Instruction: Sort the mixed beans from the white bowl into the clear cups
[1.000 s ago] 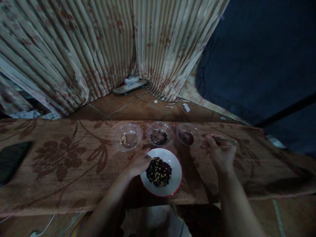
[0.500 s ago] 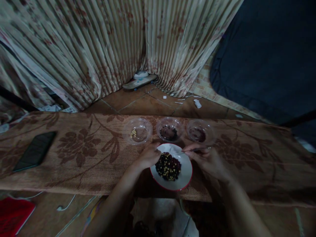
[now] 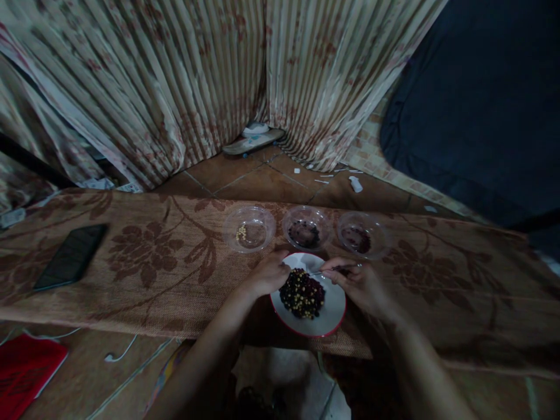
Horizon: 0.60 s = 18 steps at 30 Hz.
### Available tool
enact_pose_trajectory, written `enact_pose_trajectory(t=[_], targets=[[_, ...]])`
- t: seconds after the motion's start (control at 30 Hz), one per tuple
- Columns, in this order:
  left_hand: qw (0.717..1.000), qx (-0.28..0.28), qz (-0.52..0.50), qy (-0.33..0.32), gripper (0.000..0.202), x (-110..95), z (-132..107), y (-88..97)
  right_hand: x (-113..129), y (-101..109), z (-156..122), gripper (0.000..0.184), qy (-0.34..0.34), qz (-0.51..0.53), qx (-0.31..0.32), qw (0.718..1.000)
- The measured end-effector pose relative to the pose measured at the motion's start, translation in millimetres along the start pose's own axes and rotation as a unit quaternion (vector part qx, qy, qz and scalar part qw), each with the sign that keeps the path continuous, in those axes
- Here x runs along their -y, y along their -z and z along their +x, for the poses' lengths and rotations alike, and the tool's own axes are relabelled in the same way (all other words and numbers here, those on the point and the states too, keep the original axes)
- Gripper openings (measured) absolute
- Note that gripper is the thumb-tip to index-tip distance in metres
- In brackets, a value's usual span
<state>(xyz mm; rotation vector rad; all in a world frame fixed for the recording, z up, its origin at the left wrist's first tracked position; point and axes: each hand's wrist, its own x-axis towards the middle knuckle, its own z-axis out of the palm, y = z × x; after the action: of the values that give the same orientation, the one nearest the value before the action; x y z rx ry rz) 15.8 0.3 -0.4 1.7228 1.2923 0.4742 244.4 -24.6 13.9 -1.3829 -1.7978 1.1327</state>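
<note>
Head view of a cloth-covered table, described from left to right. At lower left, a red article [image 3: 32, 376] bears dark marks that cannot be read; beside it on the floor runs a white cable [image 3: 125, 349]. On the patterned cloth [image 3: 149, 309] lies a dark, flat phone-like device [image 3: 72, 256], with no legible brand. Beyond the table's far edge at left, a printed paper [image 3: 130, 188] shows black-and-white marks too small to read.

The left hand [image 3: 269, 275] pinches the upper-left rim of a white, red-rimmed dish [image 3: 335, 303], thumb inside and nearly closed against the fingers. Behind this hand stands a clear bowl [image 3: 257, 234] containing pale yellow kernels [image 3: 241, 233]. In the dish, a mixed heap [image 3: 301, 294] of dark and yellow grains lies just beside the left thumb. Directly behind the dish stands a second clear bowl [image 3: 324, 220] with blackish grains [image 3: 311, 235].

The right hand [image 3: 361, 286] has its fingertips closed around a thin metal tool [image 3: 345, 268], whose tip reaches the heap's upper edge; the fingertips themselves remain apart from the grains. Behind the right hand, a third clear bowl [image 3: 377, 234] holds dark reddish grains [image 3: 362, 240].
</note>
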Motion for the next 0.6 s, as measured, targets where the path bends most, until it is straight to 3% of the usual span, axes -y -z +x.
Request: enact_pose_trajectory(t=[0.4,0.6], targets=[[1.0,-0.004,0.005,0.0,0.029,2.7,1.4,-1.4,-1.5,-0.6,-1.0,0.025,-0.016,0.01,0.004,1.0],[1.0,-0.001,0.011,-0.003,0.028,4.3,1.7,-1.4,7.2,5.2,-2.9,0.019,0.014,0.043,-0.056,0.997]])
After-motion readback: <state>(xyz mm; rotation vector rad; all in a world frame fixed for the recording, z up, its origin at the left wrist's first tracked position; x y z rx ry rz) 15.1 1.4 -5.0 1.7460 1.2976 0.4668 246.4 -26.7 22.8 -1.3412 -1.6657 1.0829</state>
